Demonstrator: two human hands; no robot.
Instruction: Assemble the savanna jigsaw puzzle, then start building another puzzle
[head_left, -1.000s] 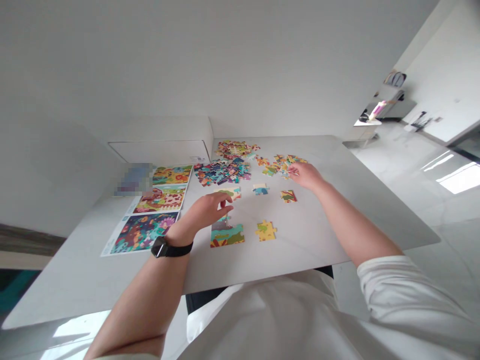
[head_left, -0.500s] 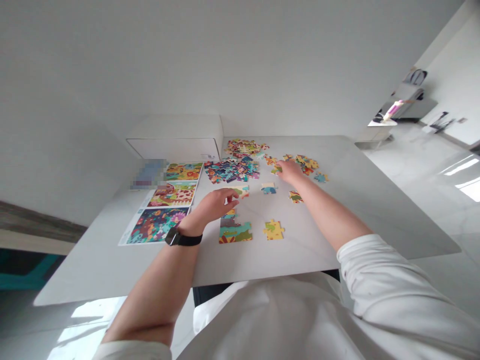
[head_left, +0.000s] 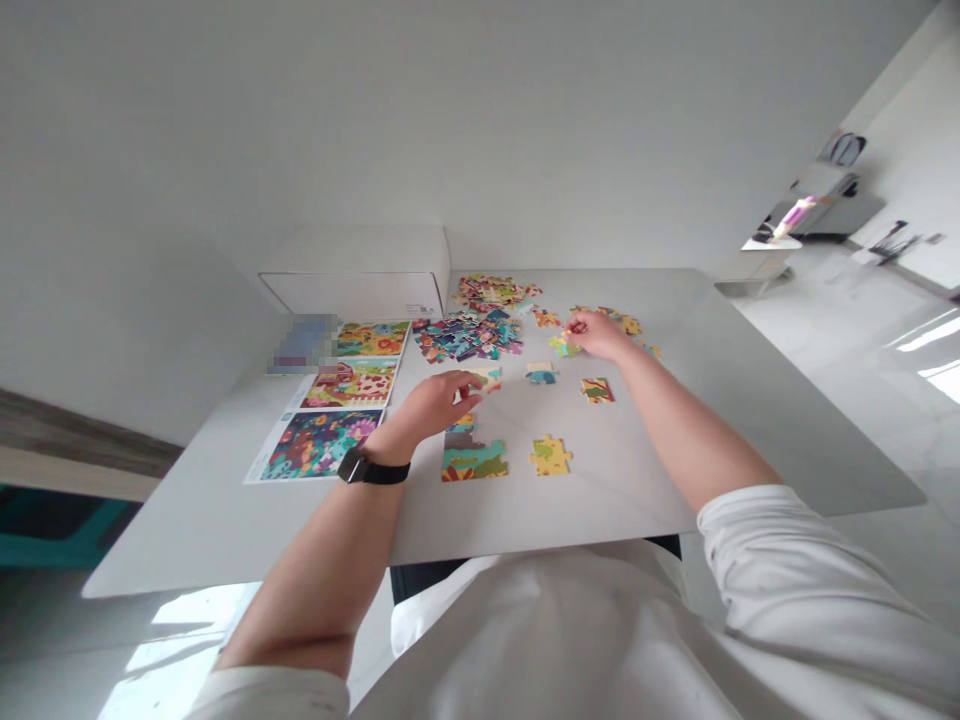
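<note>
My left hand [head_left: 439, 402] hovers over the table with thumb and fingers curved apart. Its fingertips overlap the edge of a pale puzzle piece [head_left: 491, 378]. Just below it is a joined section of puzzle [head_left: 475, 460] in teal, green and grey, partly covered by the hand. My right hand [head_left: 596, 333] pinches a yellow-green puzzle piece [head_left: 565, 345] at the far right of the loose pieces. Between the hands lies a blue elephant piece [head_left: 541, 374]. Closer to me are a yellow piece [head_left: 551, 455] with a green figure and a red-green piece [head_left: 598, 390].
A dark multicoloured heap of puzzle pieces [head_left: 472, 338] and a lighter heap [head_left: 495, 292] sit toward the wall. More yellow pieces [head_left: 626, 322] lie beyond my right hand. Picture sheets [head_left: 349, 385] are at the left, before a white box [head_left: 352, 293].
My right hand has shifted slightly right, and the yellow-green piece under its fingers now shows more. My left hand stays almost in place. The view has moved a little.
</note>
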